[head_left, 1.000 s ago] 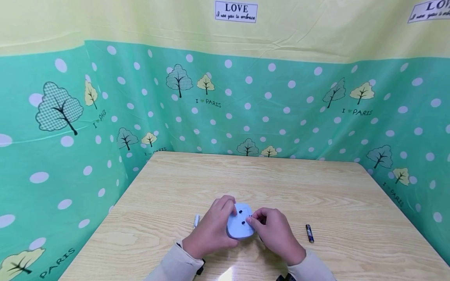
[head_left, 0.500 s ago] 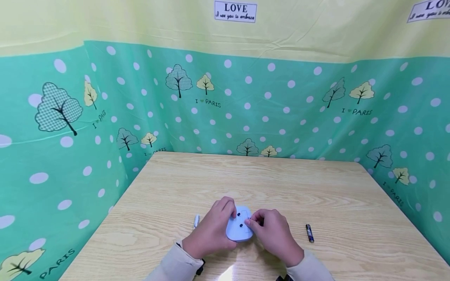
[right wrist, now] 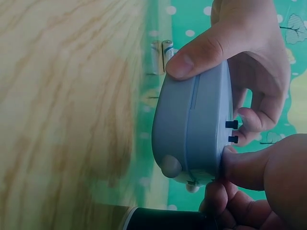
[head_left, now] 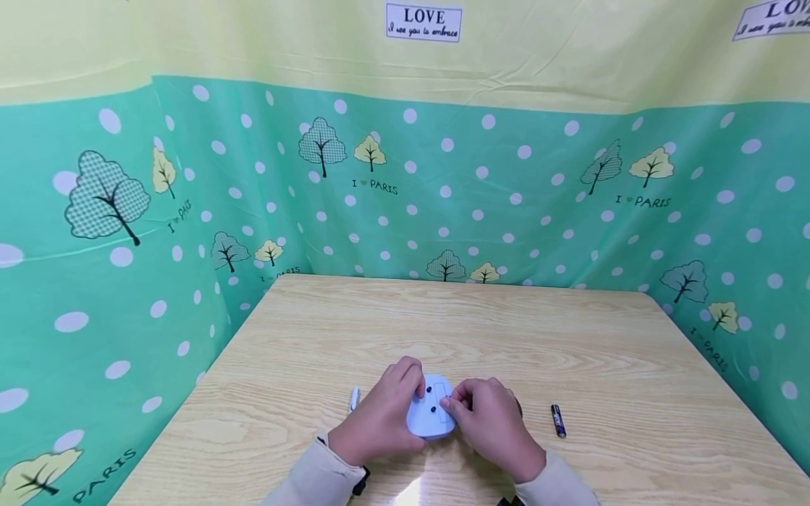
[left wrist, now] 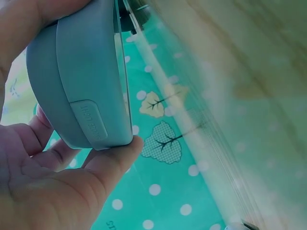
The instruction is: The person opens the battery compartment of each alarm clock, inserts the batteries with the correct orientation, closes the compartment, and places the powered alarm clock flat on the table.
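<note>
In the head view, my left hand (head_left: pixel 382 407) grips a pale blue alarm clock (head_left: pixel 422 425) from its left side. Its back faces up, with two black knobs and a rectangular cover outline. A raised button with lettering shows on its edge in the left wrist view. My right hand (head_left: pixel 493 418) pinches the clock's right rim, thumb on the back and curled fingers at the edge. The right wrist view also shows round feet (right wrist: pixel 171 166) on the clock. A dark cylinder (right wrist: pixel 168 219) with a pale end rim appears by my right hand's lower fingers; I cannot tell if they hold it.
A white battery (head_left: pixel 354 398) lies left of my left hand. To the right of my right hand lies a dark battery (head_left: pixel 557 420). Both are on the wood-grain table (head_left: pixel 316 330). A green and yellow patterned curtain (head_left: pixel 506 161) hangs behind and along the sides.
The clock has shifted slightly toward me and to the left, with both hands staying on it. A dark edge now shows behind my right hand's knuckles. Both loose batteries stay in place.
</note>
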{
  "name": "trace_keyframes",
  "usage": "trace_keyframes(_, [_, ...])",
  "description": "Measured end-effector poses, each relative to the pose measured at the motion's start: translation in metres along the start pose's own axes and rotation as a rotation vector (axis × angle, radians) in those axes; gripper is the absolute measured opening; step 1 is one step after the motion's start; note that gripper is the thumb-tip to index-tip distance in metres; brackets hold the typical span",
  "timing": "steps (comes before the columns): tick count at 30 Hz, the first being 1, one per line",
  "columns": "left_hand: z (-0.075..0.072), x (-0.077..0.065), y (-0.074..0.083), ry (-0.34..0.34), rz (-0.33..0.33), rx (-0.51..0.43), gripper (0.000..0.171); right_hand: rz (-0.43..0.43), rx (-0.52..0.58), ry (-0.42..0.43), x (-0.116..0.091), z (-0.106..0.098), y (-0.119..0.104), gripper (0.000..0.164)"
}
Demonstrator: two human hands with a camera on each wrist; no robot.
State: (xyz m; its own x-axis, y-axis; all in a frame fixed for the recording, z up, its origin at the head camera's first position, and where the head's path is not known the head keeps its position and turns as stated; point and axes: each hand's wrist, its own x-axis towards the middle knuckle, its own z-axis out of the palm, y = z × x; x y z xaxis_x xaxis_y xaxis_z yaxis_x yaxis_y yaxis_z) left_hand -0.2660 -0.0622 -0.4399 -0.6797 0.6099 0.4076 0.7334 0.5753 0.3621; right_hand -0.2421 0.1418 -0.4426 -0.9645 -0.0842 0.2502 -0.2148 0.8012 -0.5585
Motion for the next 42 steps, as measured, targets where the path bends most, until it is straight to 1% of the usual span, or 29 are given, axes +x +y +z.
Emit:
trace_keyframes(12, [0.0038,-0.0001,-0.0034,-0.007,0.015,-0.017,0.069,-0.006,-0.051,0.020,-0.0010,0.0000,-0.0027,0.023])
trace_keyframes(19, [0.0033,-0.0010,-0.0037,-0.030,-0.005,-0.032,0.069,-0.013,-0.060,0.037,-0.0016,0.0001,-0.0029,0.023])
trace_keyframes(27, [0.0007,-0.0014,-0.0044,-0.071,-0.042,-0.070,0.067,0.008,-0.070,0.027,-0.0029,0.0009,-0.0057,0.021])
trace_keyframes(37, [0.0012,-0.0019,-0.0062,-0.095,-0.051,-0.111,0.068,-0.011,-0.063,0.034,-0.0027,0.0001,-0.0062,0.021])
trace_keyframes(42, [-0.0002,-0.0018,-0.0087,-0.114,-0.064,-0.135,0.067,0.002,-0.053,0.022,-0.0024,-0.0015,-0.0076,0.021])
